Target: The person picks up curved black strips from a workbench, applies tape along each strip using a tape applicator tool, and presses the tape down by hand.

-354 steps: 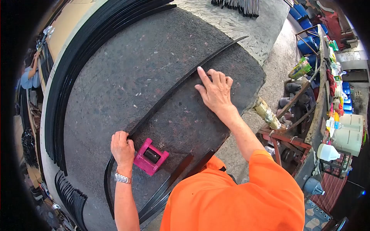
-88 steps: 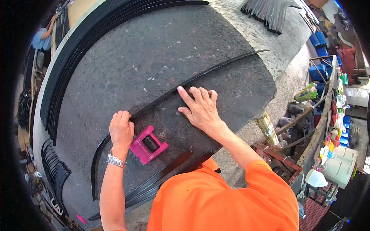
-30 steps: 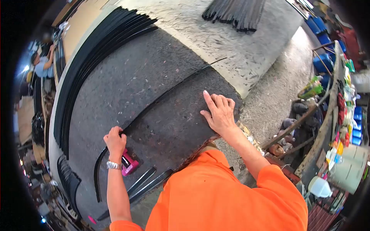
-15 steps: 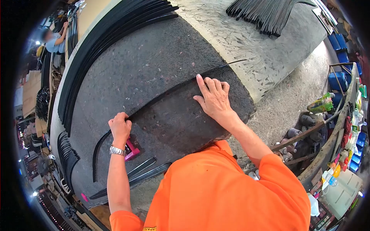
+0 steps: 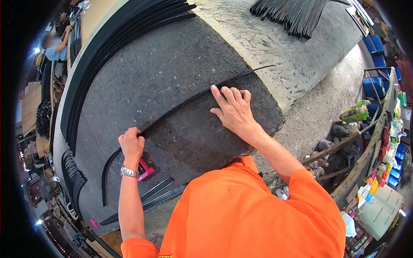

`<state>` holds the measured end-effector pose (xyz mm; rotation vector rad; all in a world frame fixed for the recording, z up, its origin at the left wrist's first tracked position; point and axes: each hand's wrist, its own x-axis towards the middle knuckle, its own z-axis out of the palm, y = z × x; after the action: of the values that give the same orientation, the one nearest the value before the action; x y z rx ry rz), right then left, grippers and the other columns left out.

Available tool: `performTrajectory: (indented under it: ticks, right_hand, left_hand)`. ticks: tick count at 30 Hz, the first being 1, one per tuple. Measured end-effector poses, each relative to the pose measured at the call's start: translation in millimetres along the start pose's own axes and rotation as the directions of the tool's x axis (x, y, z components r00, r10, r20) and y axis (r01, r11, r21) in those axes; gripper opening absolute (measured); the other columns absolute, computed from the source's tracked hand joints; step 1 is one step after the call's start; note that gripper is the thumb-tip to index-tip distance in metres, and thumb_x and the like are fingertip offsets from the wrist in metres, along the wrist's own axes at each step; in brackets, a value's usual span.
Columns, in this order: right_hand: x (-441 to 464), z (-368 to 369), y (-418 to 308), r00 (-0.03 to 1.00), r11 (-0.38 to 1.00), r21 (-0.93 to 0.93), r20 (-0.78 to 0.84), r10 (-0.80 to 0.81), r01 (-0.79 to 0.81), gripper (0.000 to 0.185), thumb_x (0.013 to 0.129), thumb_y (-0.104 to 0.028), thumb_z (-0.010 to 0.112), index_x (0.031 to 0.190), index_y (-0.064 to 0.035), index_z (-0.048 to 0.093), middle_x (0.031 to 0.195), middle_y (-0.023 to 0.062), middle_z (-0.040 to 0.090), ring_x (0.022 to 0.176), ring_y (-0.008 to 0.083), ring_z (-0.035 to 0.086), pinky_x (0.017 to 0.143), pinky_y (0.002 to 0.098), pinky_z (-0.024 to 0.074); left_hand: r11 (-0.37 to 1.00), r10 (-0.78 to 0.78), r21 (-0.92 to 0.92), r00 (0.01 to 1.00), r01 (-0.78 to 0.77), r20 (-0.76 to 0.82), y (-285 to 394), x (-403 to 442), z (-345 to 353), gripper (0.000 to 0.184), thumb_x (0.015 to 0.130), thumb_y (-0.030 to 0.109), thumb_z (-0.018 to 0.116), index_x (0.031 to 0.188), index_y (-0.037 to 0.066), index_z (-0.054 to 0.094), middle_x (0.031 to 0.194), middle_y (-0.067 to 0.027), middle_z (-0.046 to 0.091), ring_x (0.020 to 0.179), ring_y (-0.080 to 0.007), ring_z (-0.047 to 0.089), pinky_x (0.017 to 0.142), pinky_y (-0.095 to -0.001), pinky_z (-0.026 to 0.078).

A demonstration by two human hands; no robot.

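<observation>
A long, thin black strip [image 5: 180, 105] curves across the dark work mat [image 5: 172, 64]. My left hand [image 5: 131, 144] is closed on the strip, and the strip's left end bends down past it toward me. My right hand [image 5: 234, 107] lies along the strip with its index fingertip on it, thumb spread and other fingers slightly bent. Beyond that hand, the strip narrows to a thin tip over the mat's right edge. Next to my left wrist lies a pink-framed object [image 5: 146, 170], partly hidden by the wrist.
A stack of curved black strips [image 5: 81, 81] runs along the far left edge. Another bundle [image 5: 292, 17] fans out at the back right. Short black pieces [image 5: 161, 189] lie near my body. A cluttered bin [image 5: 335, 155] stands at right. A person [image 5: 56, 47] sits far left.
My right hand has slid a little to the left along the strip. My left hand keeps its hold on the strip, and the view has shifted slightly.
</observation>
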<state>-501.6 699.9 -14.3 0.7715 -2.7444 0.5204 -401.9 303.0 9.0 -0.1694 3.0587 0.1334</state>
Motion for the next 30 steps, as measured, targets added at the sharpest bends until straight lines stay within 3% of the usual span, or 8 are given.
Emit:
performTrajectory:
  ticks: [5,13,18,30]
  right_hand:
    - [-1,-8,8,0.998,0.997,-0.05,0.024,0.052,-0.051,0.076,0.083,-0.042,0.078,0.149,-0.0136,0.051,0.121,0.0052,0.049,0.115,0.0225,0.048,0.098,0.0466,0.0329]
    - [1,-4,-10,0.999,0.999,-0.02,0.007,-0.035,0.035,0.078,0.083,-0.042,0.078,0.149,-0.0133,0.048,0.121,0.0047,0.047,0.115,0.023,0.048,0.097,0.0459,0.0327]
    - [2,-10,1,0.999,0.999,-0.03,0.018,0.027,-0.027,0.075,0.083,-0.042,0.078,0.147,-0.0123,0.053,0.119,0.0047,0.049,0.114,0.022,0.048,0.096,0.0455,0.0326]
    - [1,-11,-4,1.0,1.0,-0.03,0.011,-0.006,0.006,0.073,0.085,-0.041,0.077,0.148,-0.0136,0.051,0.121,0.0048,0.048,0.114,0.022,0.048,0.096,0.0456,0.0323]
  left_hand:
    - [0.999,0.042,-0.017,0.997,-0.043,-0.058,-3,-1,4,0.015,0.078,0.008,0.068,0.093,0.007,0.065,0.092,-0.0087,0.068,0.094,-0.0293,0.065,0.086,-0.0427,0.042]
    - [0.999,0.042,-0.008,0.998,-0.043,-0.048,-4,-1,4,0.015,0.078,0.009,0.067,0.092,0.007,0.065,0.092,-0.0088,0.067,0.095,-0.0299,0.065,0.086,-0.0434,0.042]
    - [0.998,0.061,-0.003,0.996,-0.061,-0.068,-6,-1,6,0.015,0.077,0.009,0.067,0.092,0.007,0.065,0.092,-0.009,0.067,0.095,-0.0302,0.065,0.085,-0.0438,0.042]
    - [0.999,0.047,-0.012,0.997,-0.048,-0.064,-2,-2,3,0.016,0.076,0.008,0.067,0.092,0.006,0.066,0.093,-0.0099,0.068,0.095,-0.0309,0.066,0.086,-0.0434,0.044]
